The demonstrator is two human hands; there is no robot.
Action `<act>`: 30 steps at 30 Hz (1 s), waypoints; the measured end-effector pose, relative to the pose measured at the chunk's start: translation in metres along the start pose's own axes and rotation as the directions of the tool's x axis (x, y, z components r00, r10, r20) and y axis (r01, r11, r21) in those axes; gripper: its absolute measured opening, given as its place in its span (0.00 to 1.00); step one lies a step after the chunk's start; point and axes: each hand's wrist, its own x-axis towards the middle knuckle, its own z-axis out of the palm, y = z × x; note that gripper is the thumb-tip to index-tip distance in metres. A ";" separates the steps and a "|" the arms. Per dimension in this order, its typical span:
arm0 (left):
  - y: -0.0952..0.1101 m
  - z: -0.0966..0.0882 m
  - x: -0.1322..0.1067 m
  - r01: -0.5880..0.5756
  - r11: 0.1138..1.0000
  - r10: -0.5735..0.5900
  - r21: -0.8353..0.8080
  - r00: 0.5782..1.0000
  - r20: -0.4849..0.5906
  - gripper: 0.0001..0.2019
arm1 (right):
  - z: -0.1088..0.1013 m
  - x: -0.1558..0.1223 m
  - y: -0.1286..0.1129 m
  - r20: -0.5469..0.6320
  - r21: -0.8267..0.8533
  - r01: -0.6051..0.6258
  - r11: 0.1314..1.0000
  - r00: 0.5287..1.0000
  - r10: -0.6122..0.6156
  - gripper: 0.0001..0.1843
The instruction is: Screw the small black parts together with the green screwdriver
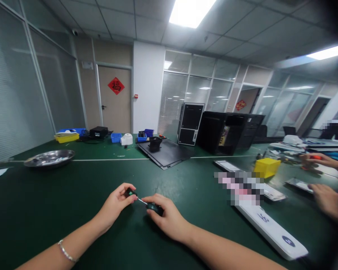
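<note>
Glass partitions [171,101] with blinds flank a tan door [114,99].

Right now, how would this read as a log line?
Left hand: small black part | Right hand: black-handled tool, metal shaft | Under: green mat

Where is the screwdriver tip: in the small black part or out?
Touching it: the screwdriver in the right hand reaches the small black part in the left hand; whether it enters is unclear.

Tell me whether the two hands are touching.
Apart: the head view shows a gap between the left hand and the right hand, spanned only by a thin metal shaft.
</note>
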 end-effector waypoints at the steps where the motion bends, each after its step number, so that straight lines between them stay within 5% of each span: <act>1: 0.000 0.000 0.000 0.001 1.000 -0.001 0.018 1.000 0.004 0.17 | 0.000 0.000 0.000 -0.001 0.005 0.006 1.000 1.000 -0.006 0.20; 6: 0.002 0.001 0.000 -0.002 0.999 0.002 0.051 1.000 0.001 0.31 | -0.001 0.000 -0.002 -0.015 0.029 0.043 0.999 0.999 -0.043 0.23; 12: -0.001 0.000 -0.001 -0.068 0.988 0.064 0.136 0.998 0.029 0.20 | 0.004 0.001 0.005 -0.072 0.045 -0.050 0.998 0.996 0.053 0.21; 21: -0.003 -0.003 -0.001 -0.136 0.975 0.114 0.176 0.985 0.130 0.18 | 0.006 0.000 0.012 -0.049 0.134 -0.122 0.983 0.990 0.130 0.19; 30: 0.001 0.001 -0.003 -0.044 0.994 0.040 0.103 0.998 0.040 0.13 | 0.002 0.002 0.005 -0.008 0.138 -0.116 0.984 0.993 0.118 0.18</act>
